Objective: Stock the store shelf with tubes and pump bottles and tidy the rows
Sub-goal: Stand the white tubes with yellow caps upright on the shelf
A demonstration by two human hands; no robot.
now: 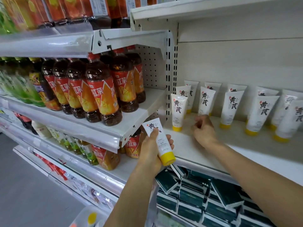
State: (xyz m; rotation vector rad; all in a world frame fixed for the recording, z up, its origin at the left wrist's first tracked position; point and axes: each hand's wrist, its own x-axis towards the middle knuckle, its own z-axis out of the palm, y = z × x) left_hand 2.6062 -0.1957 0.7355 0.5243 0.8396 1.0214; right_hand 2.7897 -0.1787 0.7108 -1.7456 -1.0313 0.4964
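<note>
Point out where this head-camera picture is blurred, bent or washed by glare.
Head view: wide-angle bending curves the shelf edges; the green bottles at far left are smeared; glare streaks the clear price rail; the right hand is slightly motion-blurred, while the tube in the left hand and the tea bottles read sharp; lighting is even, shadows soft.

The left hand (151, 149) holds a white tube (159, 141) with a yellow cap, tilted cap-down, just off the front edge of the white shelf (185, 148). The right hand (204, 131) rests on the shelf near that edge, fingers loosely curled, holding nothing. Behind it, matching tubes (232, 108) stand cap-down in rows toward the back edge.
</note>
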